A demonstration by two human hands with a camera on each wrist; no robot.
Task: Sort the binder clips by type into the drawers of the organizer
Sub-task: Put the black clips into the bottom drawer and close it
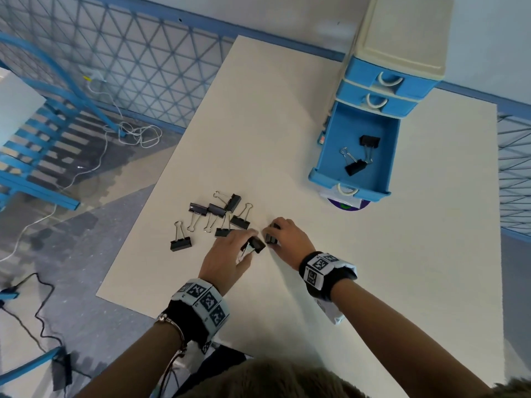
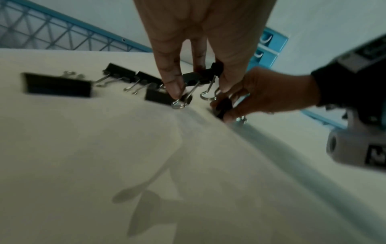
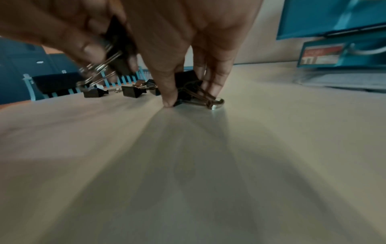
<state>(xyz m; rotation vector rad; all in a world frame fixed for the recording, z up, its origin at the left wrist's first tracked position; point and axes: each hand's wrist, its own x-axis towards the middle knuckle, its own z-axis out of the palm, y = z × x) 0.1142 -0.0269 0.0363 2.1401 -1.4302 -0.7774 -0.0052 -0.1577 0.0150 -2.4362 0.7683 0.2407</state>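
Several black binder clips (image 1: 215, 209) lie in a loose pile on the white tabletop (image 1: 287, 124). Just right of the pile, my left hand (image 1: 250, 239) pinches one black clip (image 1: 256, 244) off the surface; the left wrist view shows its body (image 2: 194, 79) between my thumb and fingers (image 2: 175, 92). My right hand (image 1: 271, 231) grips another clip (image 1: 271, 237) that rests on the table, its body (image 3: 185, 79) held between thumb and fingers (image 3: 169, 99). The blue organizer (image 1: 402, 38) stands at the far right. Its bottom drawer (image 1: 382, 173) is pulled out and holds two black clips (image 1: 369, 140).
The organizer's two upper drawers (image 1: 385, 81) are closed. A purple disc (image 1: 347, 206) shows under the open drawer's front. The table's left edge drops to a floor with white cables (image 1: 138, 133) and a blue mesh fence (image 1: 143, 67).
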